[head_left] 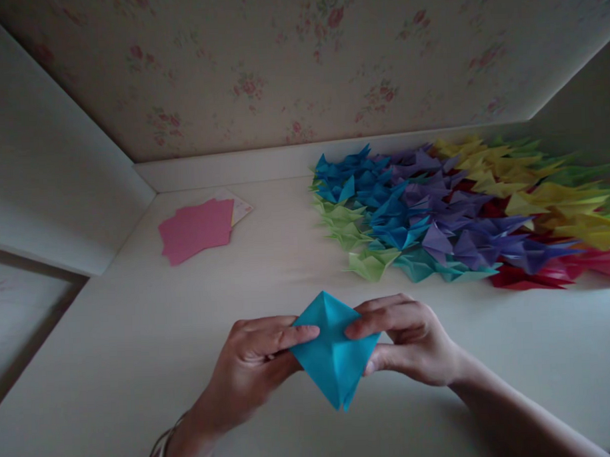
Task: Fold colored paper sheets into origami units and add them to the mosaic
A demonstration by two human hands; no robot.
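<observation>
Pink sheets, big folded-paper pile on the table (floral wallpaper behind); left fingers and right fingers pinching blue paper.

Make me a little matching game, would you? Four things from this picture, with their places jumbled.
1. turquoise folded paper
2. pink sheets
3. purple folded pieces
4. bracelet

A. lying toward the left on the white tabletop
B. around the left wrist
C. held by the left hand and right hand
D. between blue pieces and yellow pieces

Pairs: 1-C, 2-A, 3-D, 4-B
</observation>
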